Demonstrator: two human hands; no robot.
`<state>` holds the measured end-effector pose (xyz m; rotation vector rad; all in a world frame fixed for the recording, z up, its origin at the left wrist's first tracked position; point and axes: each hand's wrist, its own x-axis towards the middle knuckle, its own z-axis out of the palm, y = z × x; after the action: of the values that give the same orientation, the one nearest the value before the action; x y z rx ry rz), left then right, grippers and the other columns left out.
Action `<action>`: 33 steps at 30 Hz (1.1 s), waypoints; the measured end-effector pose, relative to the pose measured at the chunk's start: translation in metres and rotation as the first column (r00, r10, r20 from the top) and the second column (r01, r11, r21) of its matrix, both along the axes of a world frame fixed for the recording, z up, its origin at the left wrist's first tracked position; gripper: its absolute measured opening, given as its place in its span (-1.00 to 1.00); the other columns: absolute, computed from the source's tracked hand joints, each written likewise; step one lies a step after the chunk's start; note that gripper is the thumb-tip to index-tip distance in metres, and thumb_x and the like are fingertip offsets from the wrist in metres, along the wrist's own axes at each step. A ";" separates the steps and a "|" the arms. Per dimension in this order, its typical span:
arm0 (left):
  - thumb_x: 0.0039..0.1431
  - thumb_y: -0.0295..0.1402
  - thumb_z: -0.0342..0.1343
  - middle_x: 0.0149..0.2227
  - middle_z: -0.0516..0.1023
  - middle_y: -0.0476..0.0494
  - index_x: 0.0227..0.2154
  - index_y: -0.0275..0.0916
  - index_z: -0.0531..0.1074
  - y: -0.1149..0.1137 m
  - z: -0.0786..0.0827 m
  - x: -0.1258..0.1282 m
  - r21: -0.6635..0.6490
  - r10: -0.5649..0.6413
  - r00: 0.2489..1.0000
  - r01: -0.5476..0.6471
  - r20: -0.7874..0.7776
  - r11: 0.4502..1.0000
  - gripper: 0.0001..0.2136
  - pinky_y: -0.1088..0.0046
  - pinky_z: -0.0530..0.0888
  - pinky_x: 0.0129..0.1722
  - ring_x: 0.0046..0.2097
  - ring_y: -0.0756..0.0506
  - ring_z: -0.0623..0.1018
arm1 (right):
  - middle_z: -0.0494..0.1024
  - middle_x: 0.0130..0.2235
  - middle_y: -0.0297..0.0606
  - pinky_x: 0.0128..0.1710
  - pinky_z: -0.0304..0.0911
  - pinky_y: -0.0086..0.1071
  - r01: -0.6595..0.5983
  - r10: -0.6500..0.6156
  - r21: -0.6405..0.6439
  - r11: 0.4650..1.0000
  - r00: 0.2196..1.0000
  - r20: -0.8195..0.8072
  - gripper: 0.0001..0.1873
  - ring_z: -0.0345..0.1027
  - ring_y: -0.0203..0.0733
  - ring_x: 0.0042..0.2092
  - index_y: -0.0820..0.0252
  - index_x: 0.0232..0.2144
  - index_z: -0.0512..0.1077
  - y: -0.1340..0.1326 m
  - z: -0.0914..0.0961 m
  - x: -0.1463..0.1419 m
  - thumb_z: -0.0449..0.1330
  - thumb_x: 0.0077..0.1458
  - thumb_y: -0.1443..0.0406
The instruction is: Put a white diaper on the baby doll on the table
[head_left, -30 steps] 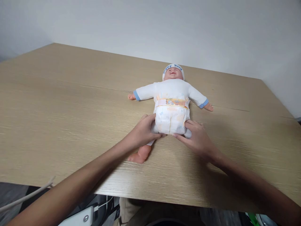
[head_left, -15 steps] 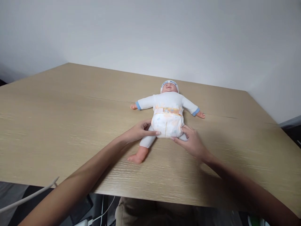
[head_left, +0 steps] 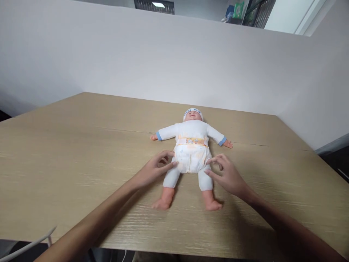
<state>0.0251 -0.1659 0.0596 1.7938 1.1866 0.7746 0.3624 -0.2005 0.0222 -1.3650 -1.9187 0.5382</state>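
A baby doll [head_left: 192,128] in a white suit with blue cuffs lies on its back, arms spread and both feet towards me. Around its hips is a white diaper [head_left: 191,157], fastened at the waist by an orange printed band. My left hand [head_left: 159,166] is beside the diaper's left leg edge, thumb and fingers apart, fingertips touching or very close to it. At the opposite leg edge, my right hand [head_left: 226,173] is likewise open, its thumb over the doll's thigh and its forefinger by the diaper. Neither hand grips anything visibly.
The doll lies on a wide wooden table [head_left: 81,145] with a seam across it. A pale wall [head_left: 163,62] rises behind, with an opening above showing shelving. A white cable [head_left: 32,243] sticks up at the near left edge.
My thumbs have come off the diaper's lower edge and both hands have loosened. The doll's right-side leg now shows fully. The view has tilted upward, revealing the opening above the wall.
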 end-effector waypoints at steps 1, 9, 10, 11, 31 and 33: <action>0.36 0.04 0.24 0.08 0.65 -0.22 0.03 -0.11 0.57 0.007 -0.002 -0.004 0.060 0.024 0.999 -0.022 -0.025 0.998 -0.62 0.14 0.58 0.05 0.03 -0.23 0.60 | 0.62 -0.09 -0.21 -0.09 0.48 -0.14 -0.005 0.004 -0.010 1.000 1.000 -0.011 -0.71 0.50 -0.08 -0.17 0.03 -0.02 0.61 0.004 0.006 0.006 0.39 0.33 0.05; 0.28 0.10 0.27 0.17 0.53 -0.26 0.06 -0.19 0.46 0.106 0.010 0.014 0.177 -0.114 0.992 0.122 -0.052 0.977 -0.50 0.19 0.50 0.19 0.16 -0.19 0.53 | 0.61 0.16 -0.08 0.23 0.44 -0.04 -0.295 0.262 -0.132 0.946 0.940 -0.220 -0.47 0.53 -0.03 0.12 0.08 0.10 0.48 0.115 0.044 0.017 0.35 0.28 -0.10; 0.26 0.11 0.28 0.09 0.55 -0.22 -0.02 -0.19 0.47 0.114 0.015 0.018 0.146 -0.171 0.983 0.178 -0.059 0.973 -0.52 0.22 0.51 0.13 0.08 -0.18 0.53 | 0.60 0.12 -0.11 0.22 0.43 -0.08 -0.356 0.319 -0.166 0.919 0.923 -0.216 -0.49 0.52 -0.05 0.10 0.10 0.05 0.49 0.128 0.045 0.017 0.36 0.27 -0.10; 0.24 0.11 0.29 0.00 0.54 -0.17 -0.11 -0.19 0.47 0.121 0.020 0.021 0.128 -0.222 0.972 0.231 -0.078 0.965 -0.55 0.25 0.51 0.06 0.00 -0.16 0.52 | 0.60 0.07 -0.16 0.19 0.42 -0.12 -0.413 0.375 -0.199 0.888 0.904 -0.203 -0.52 0.50 -0.08 0.07 0.11 0.01 0.50 0.139 0.046 0.017 0.36 0.26 -0.09; 0.43 0.09 0.14 -0.34 0.40 0.00 -0.33 -0.19 0.36 0.139 -0.016 0.039 0.096 -0.019 0.996 0.010 0.089 0.995 -0.57 0.39 0.33 -0.27 -0.30 -0.06 0.40 | 0.49 -0.24 -0.29 -0.16 0.30 -0.28 -0.075 0.068 -0.030 0.997 0.982 -0.178 -0.54 0.33 -0.13 -0.22 0.08 -0.21 0.46 0.160 0.002 -0.004 0.20 0.42 -0.16; 0.45 0.02 0.10 -0.30 0.46 -0.05 -0.27 -0.18 0.38 0.139 -0.015 0.040 0.174 0.075 0.997 -0.080 0.036 0.981 -0.65 0.35 0.38 -0.22 -0.27 -0.10 0.43 | 0.57 -0.13 -0.19 -0.01 0.34 -0.19 0.060 -0.055 0.159 0.986 0.998 -0.036 -0.62 0.39 -0.07 -0.14 0.09 -0.17 0.52 0.162 0.001 0.003 0.19 0.45 -0.07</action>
<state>0.0647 -0.0274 0.0444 1.8805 1.2068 0.9738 0.3653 -0.0381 0.0227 -1.2967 -1.8490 0.3675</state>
